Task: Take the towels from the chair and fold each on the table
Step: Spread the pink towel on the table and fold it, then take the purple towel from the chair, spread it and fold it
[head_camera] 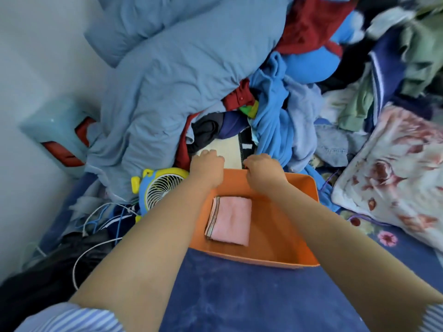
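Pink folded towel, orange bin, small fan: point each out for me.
pink folded towel point(233, 220), head view, middle of its top face
orange bin point(303, 185), head view, right inner wall near the rim
small fan point(161, 189), head view, white grille

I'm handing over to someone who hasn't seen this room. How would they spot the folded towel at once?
Find the orange bin on the dark blue bedspread, just below both hands. The folded towel lies flat on its floor, towards the left wall. It is the only pink, neatly squared cloth here, with striped edges along its left side; everything else is a loose heap.
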A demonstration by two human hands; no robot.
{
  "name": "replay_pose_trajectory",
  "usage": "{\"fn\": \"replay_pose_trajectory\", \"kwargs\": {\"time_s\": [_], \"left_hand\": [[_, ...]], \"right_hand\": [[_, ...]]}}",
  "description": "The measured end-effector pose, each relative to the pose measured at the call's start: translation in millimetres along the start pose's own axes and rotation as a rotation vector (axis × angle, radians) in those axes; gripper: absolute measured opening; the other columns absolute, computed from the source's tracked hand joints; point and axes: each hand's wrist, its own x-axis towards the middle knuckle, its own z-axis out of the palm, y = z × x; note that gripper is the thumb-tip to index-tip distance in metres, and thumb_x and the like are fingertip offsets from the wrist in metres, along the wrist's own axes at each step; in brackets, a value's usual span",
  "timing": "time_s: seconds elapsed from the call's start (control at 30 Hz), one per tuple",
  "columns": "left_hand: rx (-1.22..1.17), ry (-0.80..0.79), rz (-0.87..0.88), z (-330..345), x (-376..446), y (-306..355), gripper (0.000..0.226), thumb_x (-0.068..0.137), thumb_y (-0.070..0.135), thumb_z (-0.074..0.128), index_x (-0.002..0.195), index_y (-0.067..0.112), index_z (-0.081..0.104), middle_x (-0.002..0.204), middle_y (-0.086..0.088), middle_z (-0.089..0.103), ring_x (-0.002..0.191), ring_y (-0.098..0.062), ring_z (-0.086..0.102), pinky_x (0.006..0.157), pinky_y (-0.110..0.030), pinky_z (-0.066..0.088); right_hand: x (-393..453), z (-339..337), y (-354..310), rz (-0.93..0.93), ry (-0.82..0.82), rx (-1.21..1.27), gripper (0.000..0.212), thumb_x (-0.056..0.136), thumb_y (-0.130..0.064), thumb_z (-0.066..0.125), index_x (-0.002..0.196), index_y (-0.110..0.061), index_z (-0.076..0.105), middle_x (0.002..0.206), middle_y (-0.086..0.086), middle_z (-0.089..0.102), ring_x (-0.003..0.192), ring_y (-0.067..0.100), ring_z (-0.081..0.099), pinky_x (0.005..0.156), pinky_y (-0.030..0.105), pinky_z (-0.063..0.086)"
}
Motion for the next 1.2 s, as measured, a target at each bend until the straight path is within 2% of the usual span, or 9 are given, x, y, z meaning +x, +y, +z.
{"fn": "replay_pose_trajectory", "kwargs": {"time_s": [0.23, 0.43, 0.57, 0.77, 0.97, 1.1, 1.2], "left_hand": [[0.033, 0.148, -0.014, -103.5, -113.2, 15.6, 0.036, 0.093, 0.016, 0.042, 0.128, 0.008, 0.049, 0.133, -0.013, 0.045, 0.127, -0.030, 0.038, 0.097, -0.040, 0.038], [0.067, 0.237, 0.049, -134.5, -213.0, 36.9, 0.036, 0.093, 0.015, 0.042, 0.128, 0.010, 0.049, 0.134, -0.013, 0.045, 0.129, -0.030, 0.037, 0.099, -0.040, 0.038], [0.087, 0.281, 0.137, -141.1, -284.8, 62.9, 0.038, 0.095, 0.018, 0.040, 0.132, 0.011, 0.046, 0.137, -0.013, 0.042, 0.131, -0.031, 0.035, 0.103, -0.041, 0.035], [0.078, 0.298, 0.363, -146.9, -383.3, 130.3, 0.036, 0.095, 0.015, 0.040, 0.130, 0.011, 0.047, 0.139, -0.015, 0.041, 0.130, -0.032, 0.037, 0.101, -0.041, 0.037], [0.089, 0.357, 0.716, -148.0, -499.4, 255.3, 0.039, 0.092, 0.014, 0.041, 0.130, 0.011, 0.049, 0.139, -0.015, 0.044, 0.128, -0.032, 0.043, 0.100, -0.040, 0.040], [0.083, 0.413, 0.956, -151.8, -586.7, 337.6, 0.040, 0.094, 0.022, 0.042, 0.132, 0.012, 0.048, 0.139, -0.013, 0.043, 0.131, -0.031, 0.039, 0.103, -0.040, 0.037], [0.104, 0.440, 1.103, -151.9, -647.0, 393.4, 0.040, 0.093, 0.020, 0.042, 0.132, 0.012, 0.048, 0.137, -0.012, 0.044, 0.131, -0.029, 0.038, 0.104, -0.040, 0.035]], "right_hand": [[-99.8, -103.2, -36.6, -0.033, 0.214, -0.047, 0.028, 0.088, -0.006, 0.040, 0.112, -0.005, 0.055, 0.121, 0.010, 0.054, 0.115, 0.030, 0.044, 0.091, 0.036, 0.035], [-208.7, -144.5, -56.4, 0.026, 0.324, -0.158, 0.028, 0.090, -0.009, 0.040, 0.114, -0.006, 0.054, 0.120, 0.009, 0.054, 0.114, 0.030, 0.045, 0.091, 0.036, 0.034], [-305.8, -158.4, -62.9, 0.156, 0.390, -0.228, 0.033, 0.090, -0.012, 0.041, 0.120, -0.007, 0.053, 0.126, 0.009, 0.053, 0.118, 0.030, 0.044, 0.095, 0.037, 0.035], [-463.6, -164.3, -59.3, 0.417, 0.430, -0.268, 0.037, 0.088, -0.017, 0.045, 0.125, -0.013, 0.051, 0.132, 0.006, 0.050, 0.123, 0.030, 0.042, 0.100, 0.039, 0.034], [-663.1, -153.0, -41.1, 0.837, 0.478, -0.296, 0.037, 0.089, -0.016, 0.046, 0.124, -0.013, 0.054, 0.134, 0.006, 0.050, 0.126, 0.029, 0.040, 0.102, 0.038, 0.031], [-785.1, -150.5, -32.4, 1.067, 0.506, -0.310, 0.038, 0.088, -0.017, 0.047, 0.126, -0.013, 0.052, 0.136, 0.005, 0.048, 0.127, 0.029, 0.040, 0.102, 0.036, 0.033], [-864.2, -143.8, -29.5, 1.205, 0.517, -0.312, 0.039, 0.087, -0.018, 0.048, 0.126, -0.013, 0.052, 0.137, 0.005, 0.048, 0.127, 0.028, 0.040, 0.101, 0.036, 0.034]]}}
